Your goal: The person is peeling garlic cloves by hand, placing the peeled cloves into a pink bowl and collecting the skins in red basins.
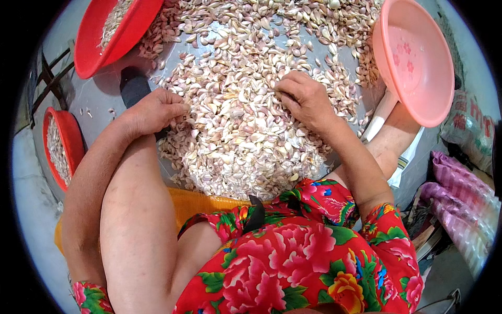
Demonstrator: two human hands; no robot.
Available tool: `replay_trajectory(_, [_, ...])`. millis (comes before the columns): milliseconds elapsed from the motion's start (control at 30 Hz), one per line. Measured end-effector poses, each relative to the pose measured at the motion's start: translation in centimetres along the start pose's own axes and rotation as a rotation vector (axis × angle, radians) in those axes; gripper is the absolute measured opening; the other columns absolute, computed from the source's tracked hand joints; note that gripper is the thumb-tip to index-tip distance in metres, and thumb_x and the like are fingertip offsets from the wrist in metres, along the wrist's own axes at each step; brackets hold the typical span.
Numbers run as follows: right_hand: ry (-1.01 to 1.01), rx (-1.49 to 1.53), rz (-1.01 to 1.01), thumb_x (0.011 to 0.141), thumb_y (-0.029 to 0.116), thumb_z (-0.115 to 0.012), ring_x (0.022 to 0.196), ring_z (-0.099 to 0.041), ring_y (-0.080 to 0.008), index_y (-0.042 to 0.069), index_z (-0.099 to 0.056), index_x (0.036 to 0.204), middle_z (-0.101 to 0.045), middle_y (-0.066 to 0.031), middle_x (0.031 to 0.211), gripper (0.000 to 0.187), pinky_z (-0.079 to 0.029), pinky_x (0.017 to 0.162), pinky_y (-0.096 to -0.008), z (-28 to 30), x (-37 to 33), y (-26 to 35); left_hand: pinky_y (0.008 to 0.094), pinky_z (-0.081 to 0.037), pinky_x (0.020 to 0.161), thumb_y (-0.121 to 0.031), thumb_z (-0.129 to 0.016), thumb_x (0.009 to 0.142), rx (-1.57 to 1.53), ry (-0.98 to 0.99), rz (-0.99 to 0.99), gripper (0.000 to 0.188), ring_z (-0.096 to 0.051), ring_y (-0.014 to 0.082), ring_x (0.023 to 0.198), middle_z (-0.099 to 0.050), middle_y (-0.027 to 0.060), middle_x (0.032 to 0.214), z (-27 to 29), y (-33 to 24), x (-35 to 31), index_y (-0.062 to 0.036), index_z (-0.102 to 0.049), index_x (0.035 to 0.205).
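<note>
A broad heap of loose garlic cloves (240, 152), whitish with purple tinges, spreads between my legs. At its left edge is my left hand (154, 111), thumb and fingers pressed together over the cloves. Whatever sits in that pinch, if anything, is too small to make out. Over on the heap's upper right, my right hand (306, 99) has its fingers curled inward, their tips down among the cloves. Its fingertips are partly hidden, so I cannot see what they hold.
A large red basin (137, 31) and a smaller red basin (73, 141), both with pale contents, stand at the left. A pink basin (421, 63) is over my right leg. Purple striped plastic (463, 204) and a printed sack (468, 128) lie right. Orange mesh (191, 206) borders the heap.
</note>
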State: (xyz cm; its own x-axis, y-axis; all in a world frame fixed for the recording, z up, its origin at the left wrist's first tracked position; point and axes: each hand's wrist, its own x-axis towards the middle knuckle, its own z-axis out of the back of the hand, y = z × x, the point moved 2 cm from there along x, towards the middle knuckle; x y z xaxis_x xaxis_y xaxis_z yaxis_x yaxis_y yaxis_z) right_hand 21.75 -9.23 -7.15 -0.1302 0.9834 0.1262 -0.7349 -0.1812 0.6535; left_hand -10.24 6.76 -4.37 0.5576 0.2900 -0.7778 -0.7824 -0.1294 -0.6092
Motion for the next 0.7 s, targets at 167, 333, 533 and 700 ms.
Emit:
replay_trajectory(167, [-0.011,0.018,0.047,0.079,-0.005,-0.069,0.103,-0.068,-0.0287,0.009,-0.070,0.112,-0.068,-0.0083,0.111,0.036,-0.057,0.085,-0.0379,-1.0,1.6,2.4,0.0273,-0.031,0.044,-0.025,-0.064,0.099,-0.115,-0.034,0.041,0.034,-0.042,0.0072,0.048,-0.050,-0.0018,0.056,1.1,0.3,0.2,-0.0046,-0.065,0.071])
replay_trajectory(333, [0.127,-0.198,0.103,0.080,-0.002,-0.065,0.103,-0.066,-0.0301,0.009,-0.068,0.108,-0.067,-0.0083,0.109,0.030,-0.057,0.082,-0.0413,-3.6,3.0,3.3,0.0278,-0.024,0.038,-0.023,-0.063,0.098,-0.146,-0.073,0.055,0.032,-0.035,0.0072,0.040,-0.045,-0.0027,0.051,1.6,0.1,0.5,-0.0041,-0.063,0.072])
replay_trajectory(533, [0.160,-0.259,0.027,0.079,0.011,-0.069,0.088,-0.069,-0.0330,0.006,-0.067,0.087,-0.067,-0.0120,0.088,0.009,-0.056,0.072,-0.0465,-3.2,4.8,4.4,0.0252,-0.024,0.037,-0.025,-0.061,0.103,-0.164,-0.027,0.040,0.031,-0.034,0.0056,0.039,-0.045,-0.0058,0.055,2.0,0.9,0.4,-0.0074,-0.063,0.077])
replay_trajectory(700, [0.152,-0.228,0.034,0.079,0.006,-0.067,0.089,-0.070,-0.0342,0.005,-0.069,0.092,-0.069,-0.0148,0.093,0.013,-0.058,0.074,-0.0472,-5.2,9.0,6.1,0.0252,-0.024,0.038,-0.022,-0.062,0.101,-0.182,-0.023,0.050,0.027,-0.036,0.0053,0.042,-0.046,-0.0061,0.056,1.4,0.6,1.0,-0.0080,-0.063,0.078])
